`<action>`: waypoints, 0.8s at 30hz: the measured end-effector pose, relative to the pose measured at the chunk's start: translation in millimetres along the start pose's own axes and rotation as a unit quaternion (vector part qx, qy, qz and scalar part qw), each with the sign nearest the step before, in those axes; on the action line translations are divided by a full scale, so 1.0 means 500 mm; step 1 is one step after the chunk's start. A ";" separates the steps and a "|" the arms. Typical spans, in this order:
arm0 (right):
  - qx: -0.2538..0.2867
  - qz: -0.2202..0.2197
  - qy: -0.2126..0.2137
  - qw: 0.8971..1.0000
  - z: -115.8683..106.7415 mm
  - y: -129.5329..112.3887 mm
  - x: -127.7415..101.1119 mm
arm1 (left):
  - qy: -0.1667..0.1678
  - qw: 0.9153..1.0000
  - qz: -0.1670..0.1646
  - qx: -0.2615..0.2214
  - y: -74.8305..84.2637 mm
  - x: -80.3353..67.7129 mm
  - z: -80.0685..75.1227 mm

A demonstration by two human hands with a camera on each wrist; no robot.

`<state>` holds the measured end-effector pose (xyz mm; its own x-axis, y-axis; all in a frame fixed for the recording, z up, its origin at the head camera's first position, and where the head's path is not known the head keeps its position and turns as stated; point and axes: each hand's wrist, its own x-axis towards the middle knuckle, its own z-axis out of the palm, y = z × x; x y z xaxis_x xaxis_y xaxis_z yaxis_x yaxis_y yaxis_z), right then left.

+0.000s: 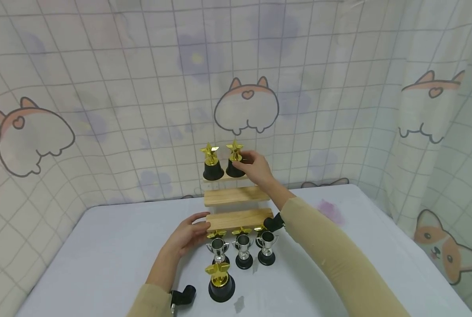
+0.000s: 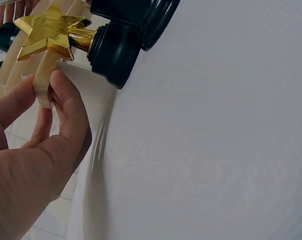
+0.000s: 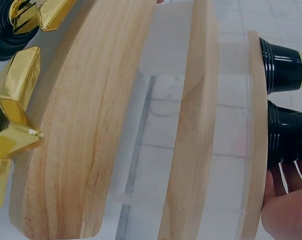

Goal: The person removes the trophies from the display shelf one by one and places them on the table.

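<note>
The right hand [image 1: 256,169] reaches to the top step of a three-tier wooden stand [image 1: 236,219] on the bench [image 1: 101,251], its grip closed round the black base of a gold star trophy [image 1: 235,159], just beside a second star trophy [image 1: 212,163] on the same step. The left hand [image 1: 188,233] steadies the stand, thumb and fingers pinching the left end of its lowest step. In front of the stand three silver cup trophies [image 1: 242,246] stand in a row, and another gold star [image 1: 220,279] stands nearer the person. The held trophy looks like light plastic with a glossy, likely slippery finish; the thin neck under the star seems the weak point, so the broad base is the safer place to take hold. No brand, label or writing can be read on the trophies or stand; the backdrop [image 1: 101,88] shows only cartoon dogs
</note>
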<state>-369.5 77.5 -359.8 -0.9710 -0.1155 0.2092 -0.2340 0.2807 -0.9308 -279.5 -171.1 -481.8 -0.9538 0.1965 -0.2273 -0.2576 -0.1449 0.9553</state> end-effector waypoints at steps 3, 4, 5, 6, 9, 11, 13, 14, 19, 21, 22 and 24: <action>-0.003 -0.003 0.001 1.000 -0.001 0.001 -0.001 | -0.001 1.000 0.001 -0.001 0.000 -0.001 0.003; -0.004 -0.005 0.002 1.000 -0.002 0.001 0.000 | -0.002 1.000 0.001 -0.003 0.000 -0.001 0.004; -0.005 -0.007 0.003 1.000 -0.003 0.001 0.000 | -0.001 1.000 0.002 -0.004 0.000 -0.001 0.005; -0.007 -0.009 0.004 1.000 -0.003 0.001 0.001 | 0.000 1.000 0.002 -0.005 0.001 -0.001 0.006; -0.008 -0.013 0.007 1.000 -0.005 0.001 0.003 | 0.001 1.000 0.004 -0.006 0.002 0.000 0.006; -0.009 -0.013 0.006 1.000 -0.008 0.000 0.002 | 0.002 1.000 0.005 -0.006 0.003 0.001 0.007; -0.009 -0.012 0.004 1.000 -0.011 -0.002 0.001 | 0.004 1.000 0.004 -0.006 0.004 0.001 0.008; -0.008 -0.012 0.003 1.000 -0.013 -0.003 0.000 | 0.005 1.000 0.003 -0.007 0.005 0.001 0.009; 0.009 -0.017 -0.004 1.000 -0.020 -0.004 -0.008 | 0.006 1.000 0.002 -0.006 0.003 0.002 0.008; 0.015 -0.021 -0.006 1.000 -0.023 -0.004 -0.010 | 0.004 1.000 0.004 -0.006 0.003 0.003 0.008; 0.016 -0.022 -0.007 1.000 -0.024 -0.004 -0.012 | 0.004 1.000 0.005 -0.006 0.003 0.003 0.008; 0.017 -0.022 -0.009 1.000 -0.026 -0.005 -0.015 | 0.002 1.000 0.005 -0.004 0.002 0.002 0.008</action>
<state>-362.3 90.0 -355.3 -0.9588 -0.1441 0.2446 -0.2739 0.2433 -0.9305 -280.0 -167.3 -480.2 -0.9567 0.1916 -0.2192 -0.2499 -0.1543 0.9559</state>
